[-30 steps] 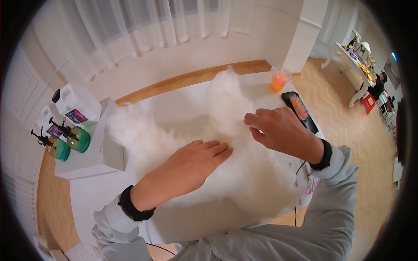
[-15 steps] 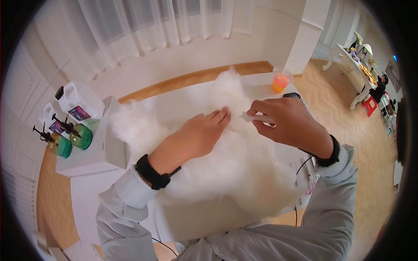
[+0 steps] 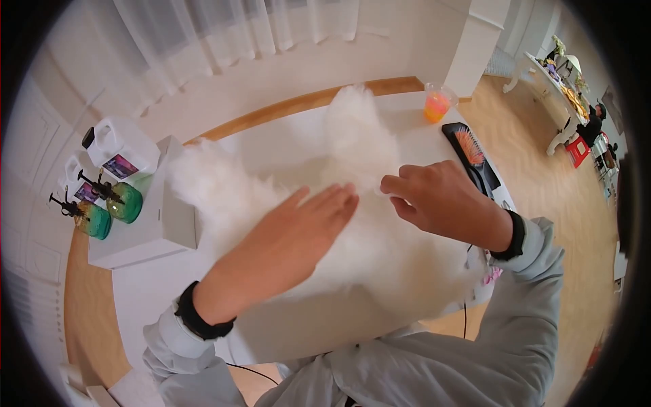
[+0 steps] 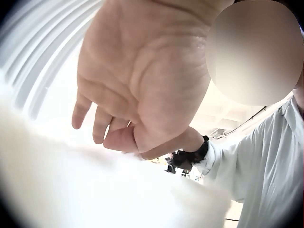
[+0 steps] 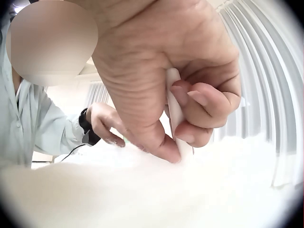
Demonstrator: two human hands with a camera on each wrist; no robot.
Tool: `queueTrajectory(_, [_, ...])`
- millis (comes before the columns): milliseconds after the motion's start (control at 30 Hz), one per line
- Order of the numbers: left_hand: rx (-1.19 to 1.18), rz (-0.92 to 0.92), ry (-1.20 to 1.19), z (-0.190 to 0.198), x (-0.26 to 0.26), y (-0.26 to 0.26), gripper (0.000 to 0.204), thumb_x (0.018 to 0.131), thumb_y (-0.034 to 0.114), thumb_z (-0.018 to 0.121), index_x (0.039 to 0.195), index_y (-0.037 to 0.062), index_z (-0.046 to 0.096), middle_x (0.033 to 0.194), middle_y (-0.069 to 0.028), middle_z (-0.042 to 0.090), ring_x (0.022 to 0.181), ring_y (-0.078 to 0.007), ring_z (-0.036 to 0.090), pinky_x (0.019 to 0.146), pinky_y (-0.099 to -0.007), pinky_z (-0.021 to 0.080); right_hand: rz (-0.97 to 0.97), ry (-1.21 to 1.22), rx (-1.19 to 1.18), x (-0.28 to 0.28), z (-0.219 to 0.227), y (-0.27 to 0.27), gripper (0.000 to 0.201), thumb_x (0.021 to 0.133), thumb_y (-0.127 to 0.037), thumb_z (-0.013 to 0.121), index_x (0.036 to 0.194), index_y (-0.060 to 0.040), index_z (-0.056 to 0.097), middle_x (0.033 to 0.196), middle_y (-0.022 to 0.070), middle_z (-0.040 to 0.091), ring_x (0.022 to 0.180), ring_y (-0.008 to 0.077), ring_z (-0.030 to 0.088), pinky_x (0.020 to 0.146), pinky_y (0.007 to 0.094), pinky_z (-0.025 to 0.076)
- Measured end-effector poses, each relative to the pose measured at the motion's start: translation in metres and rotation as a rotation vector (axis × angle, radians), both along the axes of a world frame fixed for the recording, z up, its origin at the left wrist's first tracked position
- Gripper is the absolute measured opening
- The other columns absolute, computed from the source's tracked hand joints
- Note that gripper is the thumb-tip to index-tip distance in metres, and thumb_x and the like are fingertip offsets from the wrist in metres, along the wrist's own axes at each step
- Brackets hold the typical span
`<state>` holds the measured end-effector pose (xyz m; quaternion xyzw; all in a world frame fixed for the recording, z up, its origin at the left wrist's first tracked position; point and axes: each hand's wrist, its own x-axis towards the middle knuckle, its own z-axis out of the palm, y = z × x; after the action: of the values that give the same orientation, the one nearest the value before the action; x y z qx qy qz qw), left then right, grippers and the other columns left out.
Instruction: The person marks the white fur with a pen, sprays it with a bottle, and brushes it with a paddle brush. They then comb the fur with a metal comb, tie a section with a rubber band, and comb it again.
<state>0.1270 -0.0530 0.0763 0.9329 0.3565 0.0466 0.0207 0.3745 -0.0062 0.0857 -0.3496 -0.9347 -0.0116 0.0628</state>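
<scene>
A large mass of white fluffy fur (image 3: 359, 132), shaped with two raised lobes at the back, lies over the white table (image 3: 285, 336). My left hand (image 3: 274, 241) is held over its middle, palm down, fingers nearly straight. In the left wrist view, the left hand (image 4: 142, 71) has nothing in its palm, its fingertips close over the fur. My right hand (image 3: 441, 207) pinches a slim white stick-like tool (image 5: 175, 104) between thumb and curled fingers. The tool's lower end meets the fur, and its tip is hidden there.
At left, a white box (image 3: 146, 237) bears two green spray bottles (image 3: 125, 203) and white jugs (image 3: 122, 146). Toward the back right stand a clear cup (image 3: 437, 105) with orange and pink contents and a black brush (image 3: 468, 146). A cable (image 3: 254, 374) hangs near the front edge.
My left hand moved forward beside the right hand's tool, then drew back toward me and lifted. The right hand shifted slightly and still pinches the white tool.
</scene>
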Motion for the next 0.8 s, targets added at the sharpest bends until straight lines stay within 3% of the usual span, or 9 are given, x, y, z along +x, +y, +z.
queueTrajectory(133, [-0.059, -0.103, -0.012, -0.017, 0.007, -0.018, 0.061, 0.079, -0.007, 0.05, 0.139, -0.0011, 0.042, 0.147, -0.0132, 0.041, 0.137, -0.0283, 0.038, 0.11, -0.0445, 0.036, 0.001, 0.009, 0.018, 0.002, -0.004, 0.001, 0.012, 0.081, -0.01, 0.066, 0.09, -0.007, 0.059, 0.067, 0.0067, 0.057, 0.055, 0.0265, 0.059, 0.05, 0.0368, 0.045])
queueTrajectory(400, [0.0, -0.06, -0.108, -0.031, 0.005, -0.038, 0.061, 0.075, -0.009, 0.052, 0.135, -0.002, 0.047, 0.143, -0.011, 0.045, 0.132, -0.0284, 0.042, 0.106, -0.043, 0.038, 0.089, 0.263, -0.012, -0.002, 0.006, -0.018, 0.01, 0.082, -0.013, 0.064, 0.09, -0.0089, 0.058, 0.066, 0.0052, 0.057, 0.058, 0.0254, 0.061, 0.05, 0.0373, 0.046])
queueTrajectory(533, [0.014, -0.061, -0.123, -0.03, 0.004, -0.04, 0.058, 0.074, -0.009, 0.052, 0.131, -0.0025, 0.05, 0.14, -0.0109, 0.047, 0.128, -0.0279, 0.044, 0.105, -0.0415, 0.038, 0.146, 0.075, -0.009, -0.007, -0.008, -0.025, 0.008, 0.082, -0.012, 0.063, 0.088, -0.0083, 0.057, 0.065, 0.0054, 0.054, 0.055, 0.0242, 0.059, 0.046, 0.0362, 0.045])
queueTrajectory(600, [0.007, -0.055, -0.124, -0.028, 0.003, -0.04, 0.057, 0.073, -0.009, 0.053, 0.13, -0.0028, 0.052, 0.14, -0.011, 0.048, 0.128, -0.0278, 0.045, 0.105, -0.041, 0.038, 0.0, -0.059, 0.044, -0.008, -0.005, -0.023, 0.014, 0.079, -0.008, 0.067, 0.092, -0.0081, 0.06, 0.07, 0.0062, 0.056, 0.059, 0.0265, 0.059, 0.051, 0.0376, 0.045])
queueTrajectory(800, [-0.012, -0.05, -0.132, -0.026, 0.003, -0.039, 0.057, 0.072, -0.01, 0.053, 0.128, -0.0034, 0.053, 0.138, -0.0115, 0.049, 0.126, -0.0272, 0.045, 0.104, -0.0398, 0.039, -0.064, -0.051, 0.008, -0.003, -0.004, -0.019, 0.014, 0.08, -0.008, 0.066, 0.092, -0.0068, 0.059, 0.07, 0.0077, 0.056, 0.059, 0.0284, 0.059, 0.052, 0.039, 0.045])
